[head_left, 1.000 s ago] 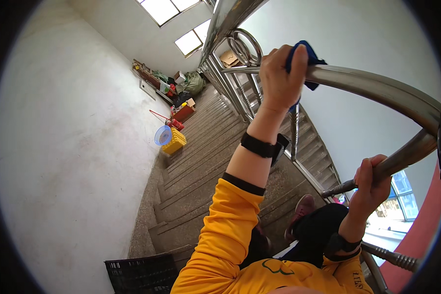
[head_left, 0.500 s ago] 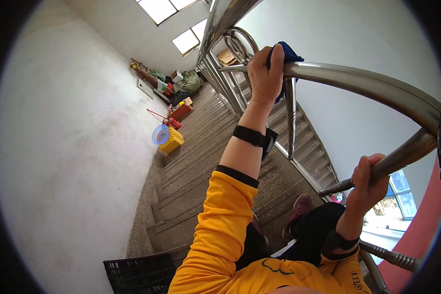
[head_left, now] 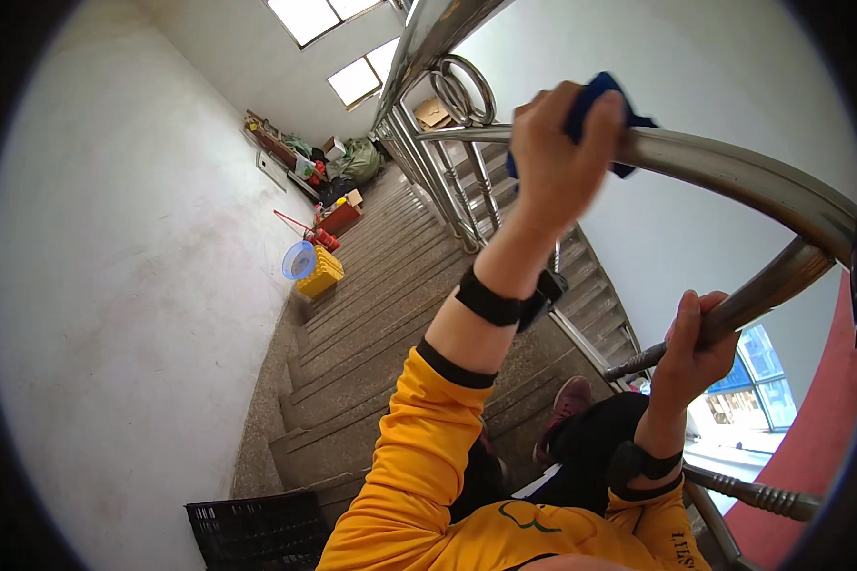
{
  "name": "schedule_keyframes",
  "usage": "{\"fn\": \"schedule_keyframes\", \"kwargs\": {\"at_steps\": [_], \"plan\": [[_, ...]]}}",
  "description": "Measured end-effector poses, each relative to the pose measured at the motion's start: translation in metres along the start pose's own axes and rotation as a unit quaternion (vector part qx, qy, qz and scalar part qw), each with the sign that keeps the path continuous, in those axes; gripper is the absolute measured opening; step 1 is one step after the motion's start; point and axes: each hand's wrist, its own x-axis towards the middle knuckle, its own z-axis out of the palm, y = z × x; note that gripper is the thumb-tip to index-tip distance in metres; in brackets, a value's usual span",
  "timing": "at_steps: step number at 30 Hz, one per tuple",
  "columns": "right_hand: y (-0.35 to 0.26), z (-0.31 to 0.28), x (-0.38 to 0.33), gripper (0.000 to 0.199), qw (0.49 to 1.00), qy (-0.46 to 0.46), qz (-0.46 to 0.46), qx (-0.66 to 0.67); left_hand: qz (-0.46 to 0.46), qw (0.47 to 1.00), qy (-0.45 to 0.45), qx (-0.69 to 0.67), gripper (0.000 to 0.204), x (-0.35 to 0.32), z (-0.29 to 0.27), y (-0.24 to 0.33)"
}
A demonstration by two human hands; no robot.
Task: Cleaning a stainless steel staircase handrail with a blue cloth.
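Note:
My left hand (head_left: 564, 157) is closed round a dark blue cloth (head_left: 595, 100), pressing it over the curved metal handrail (head_left: 733, 162). Part of the cloth shows beyond the thumb, and a small bit sticks out on the other side of the hand; the palm hides the rest. My right hand (head_left: 690, 352) grips the lower metal tube (head_left: 767, 290), which joins the handrail at the right. Its fingers are wrapped round that tube. Both forearms, in yellow sleeves with black bands, reach in from below.
Stone stairs (head_left: 352, 362) run down beside a white wall (head_left: 133, 266). On them stand a yellow crate (head_left: 321, 273) with a blue basin (head_left: 299, 260), a red fire extinguisher (head_left: 326, 240) and piled sacks (head_left: 357, 162). A black crate (head_left: 257, 533) lies near me. Metal balusters (head_left: 438, 181) line the stairwell.
My left hand has slid to the right along the handrail with the blue cloth. My right hand keeps its grip on the lower tube. The whole view has shifted slightly.

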Motion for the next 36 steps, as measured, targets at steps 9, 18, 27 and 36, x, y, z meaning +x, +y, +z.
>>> {"fn": "schedule_keyframes", "kwargs": {"at_steps": [9, 18, 27, 36], "plan": [[-0.004, -0.009, 0.005, 0.009, 0.998, -0.057, 0.026, 0.022, 0.163, 0.981, -0.007, 0.103, 0.030, -0.003, 0.010, 0.017], [-0.005, -0.013, 0.003, 0.011, 0.993, -0.081, 0.054, 0.070, 0.248, 0.961, 0.063, 0.104, 0.037, -0.003, 0.002, -0.025], [-0.004, -0.008, 0.004, 0.010, 0.997, -0.069, 0.022, 0.039, 0.054, 0.989, 0.106, -0.086, 0.036, -0.011, -0.010, -0.041], [-0.004, -0.008, 0.002, 0.011, 0.998, -0.059, 0.011, 0.017, 0.074, 0.984, 0.162, -0.002, 0.038, -0.024, -0.017, -0.034]]}}
